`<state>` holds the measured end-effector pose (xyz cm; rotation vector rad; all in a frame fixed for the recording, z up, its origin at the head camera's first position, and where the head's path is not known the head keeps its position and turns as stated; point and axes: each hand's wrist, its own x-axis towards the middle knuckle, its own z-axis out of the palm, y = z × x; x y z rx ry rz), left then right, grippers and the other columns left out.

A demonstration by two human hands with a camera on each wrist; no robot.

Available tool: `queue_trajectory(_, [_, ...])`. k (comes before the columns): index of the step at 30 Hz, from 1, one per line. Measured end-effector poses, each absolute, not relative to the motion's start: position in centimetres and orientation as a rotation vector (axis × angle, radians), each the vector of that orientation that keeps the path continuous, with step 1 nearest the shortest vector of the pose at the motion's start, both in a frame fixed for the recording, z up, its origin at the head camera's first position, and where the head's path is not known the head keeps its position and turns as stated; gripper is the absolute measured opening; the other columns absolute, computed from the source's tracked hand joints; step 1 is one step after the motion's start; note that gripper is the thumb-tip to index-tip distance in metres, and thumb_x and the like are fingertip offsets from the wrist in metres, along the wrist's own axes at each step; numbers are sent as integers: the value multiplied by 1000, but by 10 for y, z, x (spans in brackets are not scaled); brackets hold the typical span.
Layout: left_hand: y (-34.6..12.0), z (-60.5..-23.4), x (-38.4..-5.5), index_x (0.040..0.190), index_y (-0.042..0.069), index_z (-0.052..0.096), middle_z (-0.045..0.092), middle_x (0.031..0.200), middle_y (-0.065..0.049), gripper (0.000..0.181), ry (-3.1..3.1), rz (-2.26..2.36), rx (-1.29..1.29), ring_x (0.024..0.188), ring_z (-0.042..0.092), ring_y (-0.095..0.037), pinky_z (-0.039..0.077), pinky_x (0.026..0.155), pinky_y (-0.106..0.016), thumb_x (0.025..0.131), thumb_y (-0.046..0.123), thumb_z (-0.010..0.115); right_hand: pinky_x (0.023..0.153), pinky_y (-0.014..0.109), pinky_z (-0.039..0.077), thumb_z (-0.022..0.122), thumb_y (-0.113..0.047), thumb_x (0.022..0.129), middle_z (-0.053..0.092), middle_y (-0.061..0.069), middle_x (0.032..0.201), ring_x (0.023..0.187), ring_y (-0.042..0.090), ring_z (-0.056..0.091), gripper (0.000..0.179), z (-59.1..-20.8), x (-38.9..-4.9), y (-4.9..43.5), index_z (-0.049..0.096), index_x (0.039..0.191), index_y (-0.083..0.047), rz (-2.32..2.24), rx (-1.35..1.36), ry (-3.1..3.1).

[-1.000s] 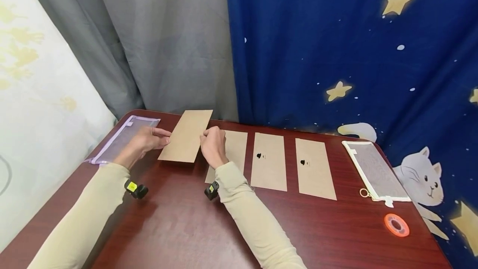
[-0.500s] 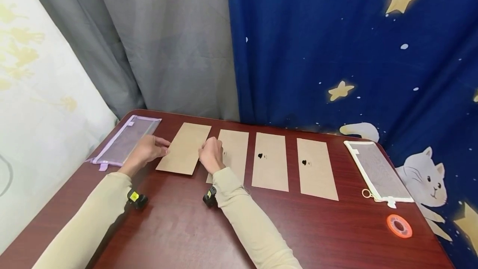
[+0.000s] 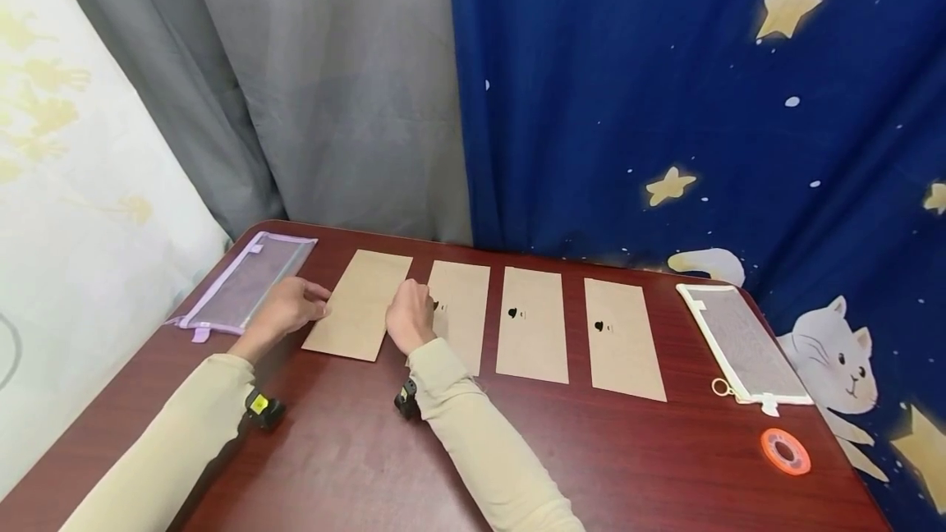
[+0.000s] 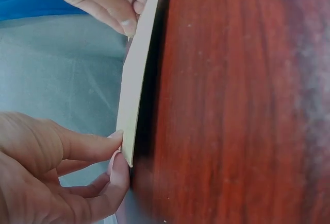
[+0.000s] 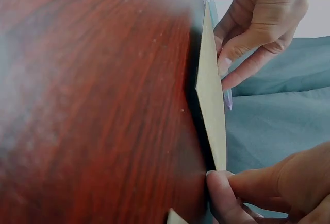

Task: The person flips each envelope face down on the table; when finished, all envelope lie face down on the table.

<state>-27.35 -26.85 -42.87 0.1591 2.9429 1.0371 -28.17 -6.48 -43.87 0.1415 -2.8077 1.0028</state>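
A plain brown kraft-paper rectangle lies low over the table between my two hands. My left hand pinches its left edge between thumb and fingers, as the left wrist view shows. On the opposite long edge, my right hand pinches with thumb and forefinger. In the right wrist view, a dark shadow runs under the near side of the raised rectangle. Beside the right hand lies a similar rectangle with a small hat print, partly covered by that hand.
Two more hat-printed rectangles, one in the middle and one farther right, continue the row. A purple-edged mesh zip pouch lies left, a white-edged one right. Near it is an orange tape roll. Curtains hang behind the table.
Both hands have brought the plain rectangle down from a raised, tilted position to close over the table, slightly nearer the person. Both keep their pinch on it.
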Motion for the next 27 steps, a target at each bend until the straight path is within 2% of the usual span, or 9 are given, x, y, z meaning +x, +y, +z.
queue_trajectory(3, [-265,-427,-272,107,-12,71,74,87,-20,29,2963,1003,158,72,62,-16,49,62,-26,85,6,74,51,27,49,60,3,90,56,5,53,57,16,61,49,-438,-283,-65,38,50,-16,954,135,-2824])
queue_trajectory(6, [-263,-424,-271,102,-13,72,73,92,-24,29,2972,963,126,77,64,-23,50,65,-29,83,9,77,53,28,51,63,1,89,60,7,56,59,18,64,46,-437,-282,-64,42,51,-14,952,125,-2822])
queue_trajectory(11, [-258,-418,-271,104,-10,73,71,107,-27,31,2958,923,-3,93,63,-34,53,77,-38,92,17,69,49,22,37,73,-14,92,50,2,52,49,11,46,40,-423,-269,-53,57,57,-2,1199,195,-2760])
queue_trajectory(13, [-252,-414,-269,114,-10,69,68,118,-29,38,2959,957,-31,105,62,-39,53,86,-45,98,23,61,52,18,37,71,-20,94,59,1,59,53,6,48,30,-414,-263,-43,71,72,0,1320,258,-2734])
queue_trajectory(16, [-236,-409,-265,134,-13,55,57,135,-34,51,2783,1276,-29,123,58,-43,50,103,-51,106,29,48,60,17,47,68,-22,97,77,7,82,68,9,66,23,-406,-259,-18,79,99,-3,1490,305,-2729])
queue_trajectory(18, [-222,-406,-262,143,-14,43,49,144,-35,58,2538,1537,-32,133,53,-41,46,112,-48,109,33,40,72,21,57,65,-18,98,78,13,100,86,18,75,27,-405,-260,4,75,116,-2,1690,243,-2726])
queue_trajectory(21, [-200,-400,-260,151,-14,30,39,152,-35,65,2110,1796,-58,139,49,-36,39,118,-43,111,37,30,86,35,61,59,-11,101,72,26,117,106,35,73,33,-408,-266,42,65,128,6,2058,86,-2683])
queue_trajectory(24, [-181,-396,-263,153,-12,26,32,157,-35,69,1878,1853,-90,144,43,-37,34,122,-43,111,43,25,107,43,52,49,-12,106,55,34,138,127,40,60,45,-409,-277,78,45,143,14,2375,-65,-2575])
queue_trajectory(27, [-167,-395,-269,155,-11,21,26,158,-37,72,1781,1875,-151,148,34,-43,28,125,-46,110,45,24,117,45,42,42,-22,110,39,39,149,140,43,46,58,-404,-287,105,26,149,18,2647,-242,-2405])
